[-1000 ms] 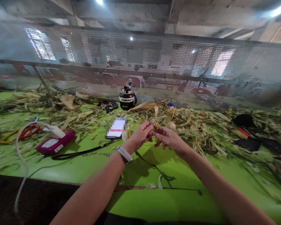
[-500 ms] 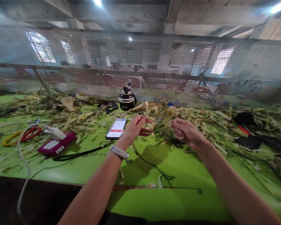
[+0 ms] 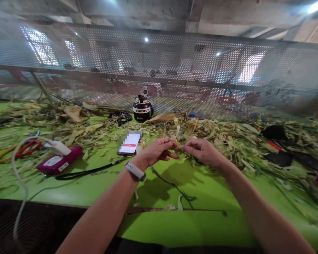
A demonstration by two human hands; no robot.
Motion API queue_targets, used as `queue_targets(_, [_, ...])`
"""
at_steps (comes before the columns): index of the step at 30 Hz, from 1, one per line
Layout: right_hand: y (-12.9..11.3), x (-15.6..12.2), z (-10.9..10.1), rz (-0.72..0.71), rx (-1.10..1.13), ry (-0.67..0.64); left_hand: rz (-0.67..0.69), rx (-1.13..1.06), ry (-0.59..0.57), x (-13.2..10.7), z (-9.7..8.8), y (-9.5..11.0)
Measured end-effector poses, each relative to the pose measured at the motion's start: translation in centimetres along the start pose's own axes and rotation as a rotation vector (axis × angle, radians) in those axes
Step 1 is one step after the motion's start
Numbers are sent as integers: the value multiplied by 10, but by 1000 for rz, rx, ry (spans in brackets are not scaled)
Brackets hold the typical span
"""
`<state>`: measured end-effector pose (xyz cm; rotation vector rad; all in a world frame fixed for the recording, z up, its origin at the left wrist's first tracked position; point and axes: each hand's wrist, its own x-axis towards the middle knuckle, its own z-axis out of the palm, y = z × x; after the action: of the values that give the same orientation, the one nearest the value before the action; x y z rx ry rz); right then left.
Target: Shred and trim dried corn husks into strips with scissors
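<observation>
My left hand (image 3: pixel 156 152) and my right hand (image 3: pixel 202 152) meet fingertip to fingertip above the green table (image 3: pixel 100 187). Both pinch something thin between them that I cannot make out, perhaps a strip of dried husk. A pale watch band sits on my left wrist. Just beyond the hands lies a heap of dried husk strips (image 3: pixel 217 135). A phone (image 3: pixel 129 143) with a lit screen lies to the left of my left hand.
A black bottle (image 3: pixel 142 108) stands at the back by the perforated metal screen (image 3: pixel 159 70). A magenta case (image 3: pixel 58 161), a white cable (image 3: pixel 18 183), red-handled scissors (image 3: pixel 25 148) and a black cord (image 3: pixel 87 172) lie at left. Dark tools (image 3: pixel 281 155) lie at right.
Half a second ago my hands were apart, the right one drawn out to the right. They have come back together and pinch at one point, as one second ago.
</observation>
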<state>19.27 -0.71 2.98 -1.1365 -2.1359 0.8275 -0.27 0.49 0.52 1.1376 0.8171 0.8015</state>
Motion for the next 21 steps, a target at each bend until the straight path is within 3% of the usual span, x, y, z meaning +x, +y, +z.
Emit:
queue_targets(4, [2, 0, 0, -23, 8, 20, -31, 26, -69, 1, 0, -3])
queue_targets(13, [10, 3, -1, -71, -77, 107, 92, -4, -107, 5, 0, -9])
queue_targets(21, [4, 1, -6, -16, 42, 158, -79, -97, 49, 1, -3, -1])
